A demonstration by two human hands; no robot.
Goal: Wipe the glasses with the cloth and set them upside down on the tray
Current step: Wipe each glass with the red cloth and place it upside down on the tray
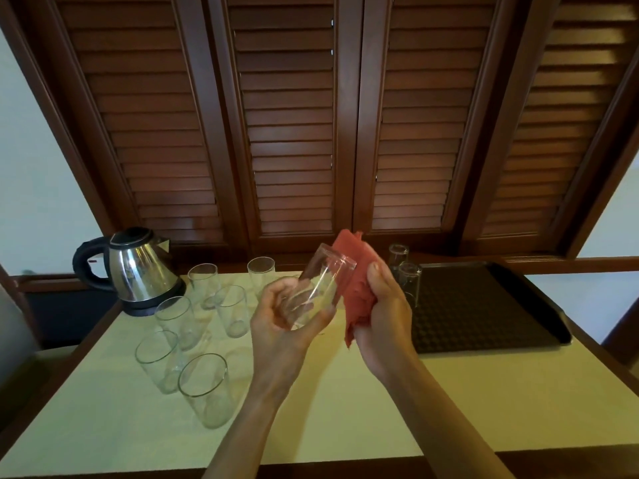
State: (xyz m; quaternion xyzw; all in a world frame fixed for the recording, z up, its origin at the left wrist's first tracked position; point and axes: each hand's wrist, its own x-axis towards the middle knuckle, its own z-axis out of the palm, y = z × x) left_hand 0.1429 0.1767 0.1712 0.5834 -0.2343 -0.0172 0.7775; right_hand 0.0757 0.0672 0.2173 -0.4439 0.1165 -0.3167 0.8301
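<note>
**A glass held over the middle of the surface, cloth beside it**

The left hand [280, 312] curls its fingers round the base end of a clear glass [316, 292], held tilted above the surface [345, 409] with its mouth pointing up and away. The right hand [380, 305] grips a bunched red cloth [356, 271], which lies against the far side of the glass near its rim.

To the right, a dark tray [484, 305] with a raised rim sits along the far right part of the surface; its near edge lies well back from the surface's front edge. Two glasses stand upside down [409, 281] at its left end, just beside the right hand; the rest of the tray's ribbed floor is open.

To the left, six upright glasses [204, 385] stand in a loose cluster, close to one another, with a steel kettle [138, 271] on its base behind them. A broad pale strip of surface lies bare in front of the hands, up to the wooden front edge.

Behind stand dark louvred wooden shutters [294, 133], with light walls at either side.
</note>
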